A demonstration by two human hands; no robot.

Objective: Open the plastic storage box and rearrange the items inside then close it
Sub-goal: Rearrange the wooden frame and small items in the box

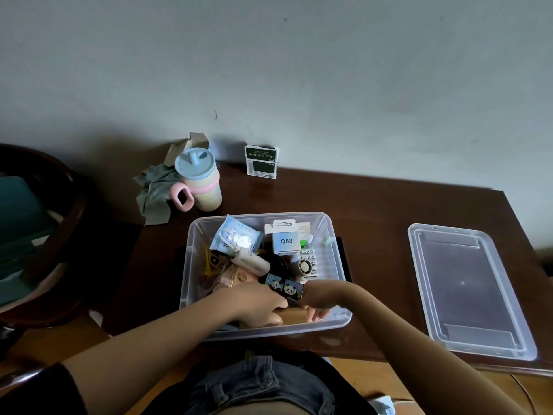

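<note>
While both hands are down in the near end of the clear storage box, left hand and right hand each curled round an end of a tan wooden block, I'd lift it level so the panda box just beyond the grip doesn't tip. Lid is off, flat on the dark wood surface well right of the grip; a pastel cup and a small green carton stand further out by the plain wall

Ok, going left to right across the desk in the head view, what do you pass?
Grey cloth → lidded cup → green and white pack → open storage box, both hands inside → clear lid lying flat on the desk.
</note>
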